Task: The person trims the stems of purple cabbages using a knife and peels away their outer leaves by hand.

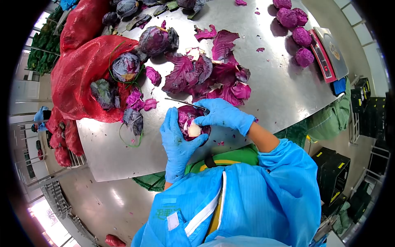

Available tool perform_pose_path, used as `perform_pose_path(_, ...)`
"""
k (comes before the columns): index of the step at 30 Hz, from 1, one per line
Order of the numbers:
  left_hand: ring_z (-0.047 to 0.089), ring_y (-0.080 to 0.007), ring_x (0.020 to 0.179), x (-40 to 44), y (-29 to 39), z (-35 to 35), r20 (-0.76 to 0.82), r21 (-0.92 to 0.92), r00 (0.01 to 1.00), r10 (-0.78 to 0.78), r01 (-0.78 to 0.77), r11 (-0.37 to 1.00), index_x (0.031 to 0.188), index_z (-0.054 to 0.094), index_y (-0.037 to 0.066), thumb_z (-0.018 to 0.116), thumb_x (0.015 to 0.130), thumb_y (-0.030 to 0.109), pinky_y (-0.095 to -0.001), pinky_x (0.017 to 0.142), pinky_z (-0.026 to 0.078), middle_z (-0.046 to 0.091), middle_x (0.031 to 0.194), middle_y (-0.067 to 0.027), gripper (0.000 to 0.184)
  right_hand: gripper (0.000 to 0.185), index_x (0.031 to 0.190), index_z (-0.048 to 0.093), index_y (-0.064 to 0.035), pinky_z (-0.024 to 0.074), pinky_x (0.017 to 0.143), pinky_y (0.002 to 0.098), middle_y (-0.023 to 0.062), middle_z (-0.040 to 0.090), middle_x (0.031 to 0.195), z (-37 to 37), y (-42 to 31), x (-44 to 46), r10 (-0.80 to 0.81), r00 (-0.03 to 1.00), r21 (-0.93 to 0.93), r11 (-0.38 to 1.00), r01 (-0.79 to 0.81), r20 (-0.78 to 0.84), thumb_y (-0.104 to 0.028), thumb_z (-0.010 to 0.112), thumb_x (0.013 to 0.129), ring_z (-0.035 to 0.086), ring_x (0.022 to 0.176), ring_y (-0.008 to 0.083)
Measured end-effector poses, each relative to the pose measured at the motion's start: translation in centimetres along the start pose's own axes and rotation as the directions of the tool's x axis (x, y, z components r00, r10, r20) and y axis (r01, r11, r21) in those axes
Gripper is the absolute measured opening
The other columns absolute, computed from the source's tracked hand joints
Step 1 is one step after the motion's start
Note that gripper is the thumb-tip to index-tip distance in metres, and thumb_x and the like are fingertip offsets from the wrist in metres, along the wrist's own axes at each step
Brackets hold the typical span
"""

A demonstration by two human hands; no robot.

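In blue gloves, both of my hands are at a red cabbage (187,117) near the table's front edge. My left hand (176,138) is wrapped round its left and lower side. The cabbage's pale cut stem (194,129) faces up. My right hand (221,114) grips a knife (181,101), whose thin dark blade points left over the cabbage's top; most of the handle is hidden in the fingers. The right thumb rests on the cabbage by the stem. Just beyond lie loose purple outer leaves (205,76) in a heap.
A red mesh sack (88,78) lies on the left, with untrimmed cabbages (126,67) beside it. Several trimmed cabbages (302,36) line up at right next to a red scale (325,53). Black crates (331,173) stand on the floor at right.
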State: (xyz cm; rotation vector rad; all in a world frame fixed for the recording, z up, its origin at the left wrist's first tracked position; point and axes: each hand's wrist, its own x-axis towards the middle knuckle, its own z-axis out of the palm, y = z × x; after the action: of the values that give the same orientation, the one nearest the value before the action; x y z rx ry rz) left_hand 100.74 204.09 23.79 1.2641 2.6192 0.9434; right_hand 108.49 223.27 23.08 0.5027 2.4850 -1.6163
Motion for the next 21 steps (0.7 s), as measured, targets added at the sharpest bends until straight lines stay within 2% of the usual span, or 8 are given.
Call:
perform_pose_path(3, 0.046, -0.0379, 0.120, 0.2, 0.4, -0.3, 0.049, -0.051, 0.998, -0.039, 0.041, 0.998, 0.142, 0.033, -0.002, 0.090, 0.051, 0.040, -0.0462, 0.101, 0.038, 0.044, 0.137, -0.0223, 0.116, 0.069, 0.132, 0.053, -0.0042, 0.0500, 0.092, 0.0356, 0.0182, 0.063, 0.120, 0.0, 0.5, -0.2, -0.130, 0.991, -0.135, 0.983, 0.127, -0.014, -0.047, 0.069, 0.081, 0.064, 0.106, 0.0302)
perform_pose_path(4, 0.053, -0.0365, 0.111, 0.2, 0.6, -0.2, -0.068, 0.006, 0.997, 0.038, -0.038, 0.999, 0.132, 0.043, 0.001, 0.090, 0.051, 0.036, -0.0454, 0.093, 0.043, 0.052, 0.125, -0.0198, 0.100, 0.063, 0.132, 0.054, -0.0077, 0.0528, 0.084, 0.0372, 0.0168, 0.065, 0.114, 0.4, 0.6, -0.3, -0.172, 0.983, -0.223, 0.963, 0.153, -0.068, -0.045, 0.068, 0.082, 0.066, 0.098, 0.0314)
perform_pose_path(7, 0.058, -0.0350, 0.096, 1.8, 2.6, -1.6, 0.059, -0.202, 0.995, -0.080, 0.091, 0.975, 0.117, 0.050, 0.005, 0.089, 0.051, 0.032, -0.0446, 0.081, 0.047, 0.058, 0.107, -0.0158, 0.081, 0.049, 0.108, 0.060, -0.0078, 0.0517, 0.071, 0.0474, 0.0163, 0.065, 0.097, 0.0, -0.5, -0.2, -0.201, 0.977, -0.347, 0.923, 0.167, -0.064, -0.050, 0.059, 0.083, 0.065, 0.086, 0.0359)
perform_pose_path(8, 0.059, -0.0340, 0.084, 2.2, 2.4, -1.4, -0.003, -0.267, 0.999, -0.048, 0.045, 0.963, 0.105, 0.052, 0.008, 0.089, 0.051, 0.030, -0.0442, 0.072, 0.047, 0.057, 0.094, -0.0132, 0.070, 0.044, 0.103, 0.060, -0.0085, 0.0510, 0.068, 0.0480, 0.0160, 0.064, 0.093, 0.0, -0.4, 0.2, -0.232, 0.969, -0.371, 0.910, 0.186, -0.084, -0.048, 0.058, 0.083, 0.065, 0.082, 0.0358)
perform_pose_path(11, 0.060, -0.0325, 0.093, 1.9, 1.3, -0.6, -0.036, -0.059, 0.999, -0.025, 0.023, 0.998, 0.112, 0.052, 0.006, 0.087, 0.052, 0.034, -0.0430, 0.080, 0.048, 0.061, 0.102, -0.0130, 0.075, 0.040, 0.100, 0.059, -0.0104, 0.0508, 0.063, 0.0476, 0.0168, 0.063, 0.090, 0.2, -0.7, 0.5, -0.204, 0.974, -0.489, 0.863, 0.129, -0.102, -0.046, 0.058, 0.082, 0.065, 0.078, 0.0347)
perform_pose_path(14, 0.059, -0.0330, 0.098, 1.6, 1.9, -0.6, 0.026, -0.018, 0.994, -0.107, 0.108, 0.994, 0.118, 0.050, 0.003, 0.087, 0.053, 0.041, -0.0435, 0.083, 0.047, 0.060, 0.106, -0.0146, 0.084, 0.039, 0.098, 0.061, -0.0102, 0.0511, 0.064, 0.0480, 0.0155, 0.065, 0.088, 1.2, 0.4, 0.8, -0.255, 0.946, -0.473, 0.871, 0.135, -0.199, -0.045, 0.058, 0.080, 0.065, 0.076, 0.0347)
perform_pose_path(17, 0.057, -0.0346, 0.101, 1.2, 1.1, 0.2, -0.078, 0.022, 0.997, -0.019, 0.021, 1.000, 0.125, 0.046, 0.000, 0.087, 0.053, 0.048, -0.0437, 0.086, 0.046, 0.058, 0.110, -0.0166, 0.096, 0.031, 0.093, 0.062, -0.0095, 0.0521, 0.066, 0.0469, 0.0146, 0.066, 0.088, 0.6, -1.4, 0.9, -0.101, 0.978, -0.452, 0.892, 0.009, -0.180, -0.038, 0.060, 0.080, 0.066, 0.077, 0.0354)
perform_pose_path(21, 0.053, -0.0380, 0.108, 0.2, 0.4, 0.7, -0.083, 0.072, 0.996, 0.035, -0.029, 0.997, 0.137, 0.038, -0.004, 0.086, 0.054, 0.051, -0.0471, 0.094, 0.042, 0.053, 0.125, -0.0218, 0.111, 0.029, 0.093, 0.062, -0.0088, 0.0519, 0.070, 0.0476, 0.0152, 0.066, 0.086, 0.7, 0.2, 2.4, -0.073, 0.966, -0.494, 0.867, -0.062, -0.249, -0.034, 0.065, 0.078, 0.066, 0.081, 0.0362)
